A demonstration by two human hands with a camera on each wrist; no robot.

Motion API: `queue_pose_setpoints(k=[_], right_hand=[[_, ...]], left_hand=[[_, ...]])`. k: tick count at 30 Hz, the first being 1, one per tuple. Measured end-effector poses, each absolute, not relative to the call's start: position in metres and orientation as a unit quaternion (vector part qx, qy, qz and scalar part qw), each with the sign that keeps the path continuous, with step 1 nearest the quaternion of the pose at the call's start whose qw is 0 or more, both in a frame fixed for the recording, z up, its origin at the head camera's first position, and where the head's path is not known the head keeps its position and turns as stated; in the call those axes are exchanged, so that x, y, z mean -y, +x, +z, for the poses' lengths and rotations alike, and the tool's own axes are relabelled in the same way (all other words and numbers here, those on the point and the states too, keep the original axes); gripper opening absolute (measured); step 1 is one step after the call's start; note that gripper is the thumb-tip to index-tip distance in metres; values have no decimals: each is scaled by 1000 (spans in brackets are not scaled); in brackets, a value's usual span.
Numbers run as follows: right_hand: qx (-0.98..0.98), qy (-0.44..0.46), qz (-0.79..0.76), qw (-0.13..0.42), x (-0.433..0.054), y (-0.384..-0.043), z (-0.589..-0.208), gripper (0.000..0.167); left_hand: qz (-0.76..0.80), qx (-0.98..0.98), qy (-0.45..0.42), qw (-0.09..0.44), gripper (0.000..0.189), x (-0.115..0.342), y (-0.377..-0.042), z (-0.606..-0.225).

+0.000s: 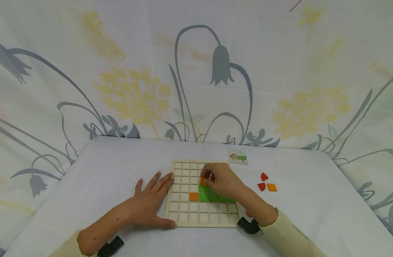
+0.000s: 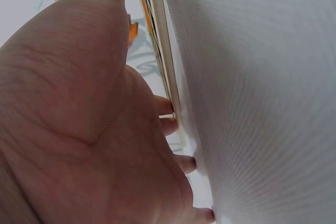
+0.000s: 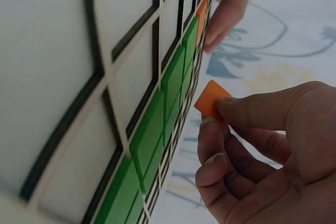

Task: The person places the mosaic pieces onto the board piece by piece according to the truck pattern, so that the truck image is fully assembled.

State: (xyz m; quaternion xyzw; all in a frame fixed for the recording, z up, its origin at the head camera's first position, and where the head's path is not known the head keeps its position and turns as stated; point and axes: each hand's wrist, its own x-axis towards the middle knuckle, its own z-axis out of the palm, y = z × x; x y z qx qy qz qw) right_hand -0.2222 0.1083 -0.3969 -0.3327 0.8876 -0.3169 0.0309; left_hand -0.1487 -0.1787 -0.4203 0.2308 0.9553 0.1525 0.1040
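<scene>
My right hand [image 1: 223, 178] pinches an orange square tile [image 3: 211, 99] between thumb and fingertips, just above the wooden grid board [image 1: 180, 216]. Green square tiles [image 1: 212, 196] fill part of two rows beneath and beside that hand, which partly hides them. One orange tile [image 1: 193, 196] lies in a cell at the left end of the lower green row. Spread along the board's left edge, my left hand [image 1: 148, 205] touches it with thumb and fingertips. In the left wrist view its palm [image 2: 100, 108] fills much of the picture.
To the right of the board lie two red quarter-round pieces [image 1: 264, 176] and a yellow-orange square tile [image 1: 272, 187]. An orange piece [image 1: 249, 213] is partly hidden by my right forearm. A small picture card [image 1: 238, 157] lies behind the board. Floral cloth [image 1: 196, 89] hangs behind the white table.
</scene>
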Motion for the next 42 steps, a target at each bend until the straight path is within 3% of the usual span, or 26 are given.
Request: queue_pose_setpoints(k=[20,27,33,42], right_hand=[[-889,-341,-298,71,-79,-227,-405,8],[-889,-348,-292,54,-82,-226,-406,5],[-888,-341,-306,38,-106,-223,-405,7],[-911,-282,-300,-23,-184,-215,-395,8]], left_hand=[[131,-958,235,96,132,178,-149,-416],[129,-959,235,95,132,178,-149,-415],[133,-958,236,96,131,177,-149,-415],[132,-957,242,92,132,177,-150,-417]])
